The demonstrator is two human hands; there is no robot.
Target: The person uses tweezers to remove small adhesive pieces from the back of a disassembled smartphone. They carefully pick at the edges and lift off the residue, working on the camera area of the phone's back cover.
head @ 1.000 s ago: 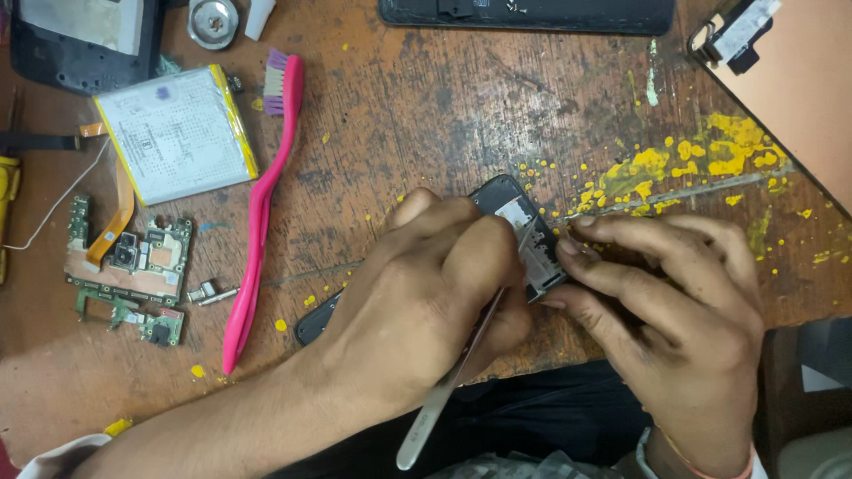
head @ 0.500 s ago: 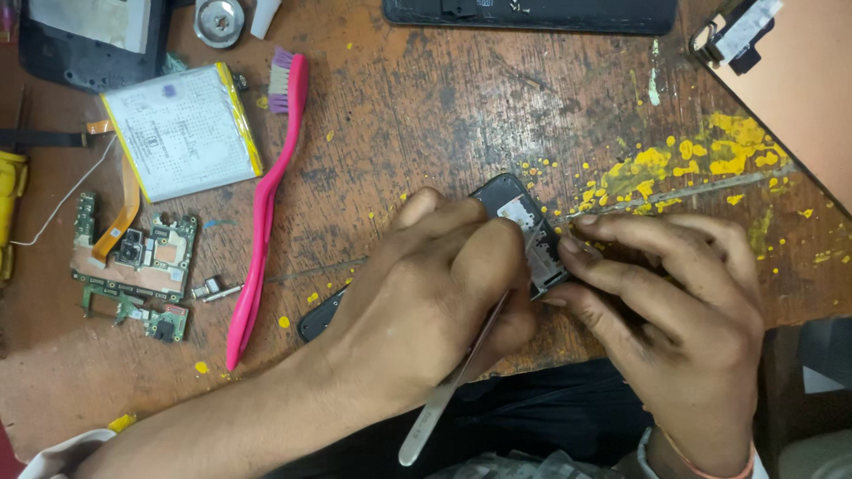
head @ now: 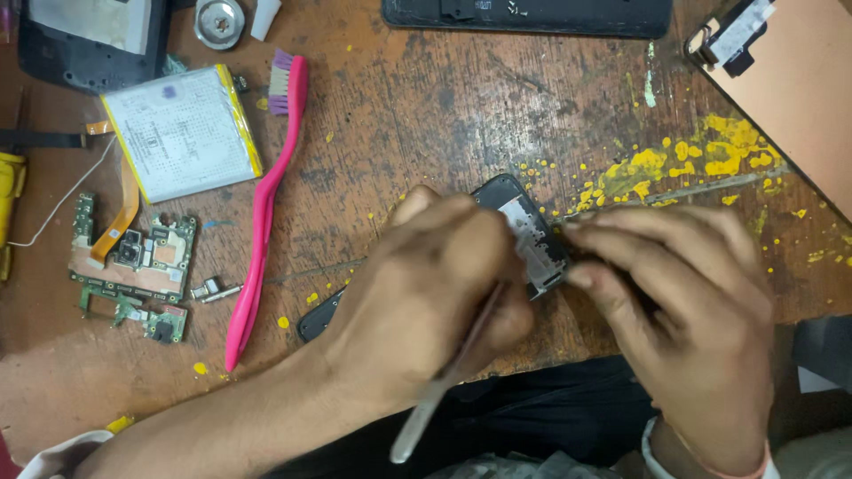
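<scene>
A black opened phone body [head: 529, 232] lies tilted on the worn wooden bench [head: 417, 115], its metal inner plate showing. My left hand [head: 435, 293] covers most of it and grips a thin metal pry tool [head: 444, 381] whose handle slants down toward me; its tip is hidden under my fingers. My right hand [head: 683, 310] presses its fingertips against the phone's right edge. A dark corner of the phone [head: 315, 319] sticks out left of my left wrist.
A pink toothbrush [head: 262, 222] lies left of my hands. Further left are a white battery with yellow edges [head: 182, 131], a green circuit board with an orange flex cable [head: 133, 257] and a small metal part [head: 213, 289]. A dark panel [head: 532, 16] lies at the far edge, an orange-backed screen [head: 799, 98] at right.
Both hands stay on the phone; my grip and the pry tool have barely shifted.
</scene>
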